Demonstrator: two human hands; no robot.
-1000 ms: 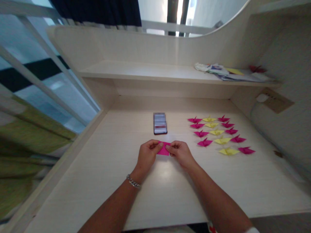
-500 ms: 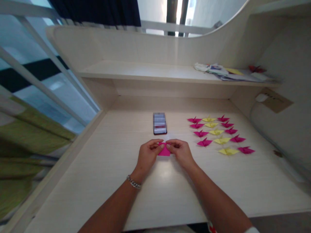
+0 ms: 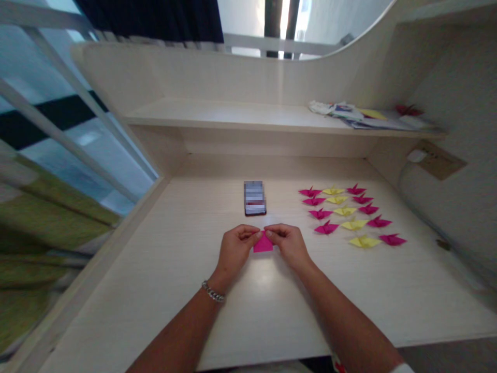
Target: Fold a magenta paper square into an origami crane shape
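1. The pink paper is a small, bright magenta piece, folded flat. It shows as a squat shape with a straight lower edge and a top that narrows to a point between the fingertips. Its surface looks plain and matt, and any creases are too small to make out.
2. It lies low over the desk, near the middle, straight in front of the person. Whether it touches the wood cannot be told.
3. The left hand pinches the paper's upper left edge between thumb and fingertips, its other fingers curled in.
4. The right hand pinches the upper right edge the same way. The fingertips of the two hands almost meet above the paper's point.
5. A metal bracelet sits on the left wrist.
6. Just beyond the hands a phone lies flat on the desk, its screen blurred.
7. To the right of the hands, folded paper figures lie in three slanting rows: pink figures in the near and far rows, yellow figures between them. All are apart from one another.
8. A shelf runs along the back above the desk, with a pile of papers at its right end.
9. A wall plate with a white plug is on the right wall.
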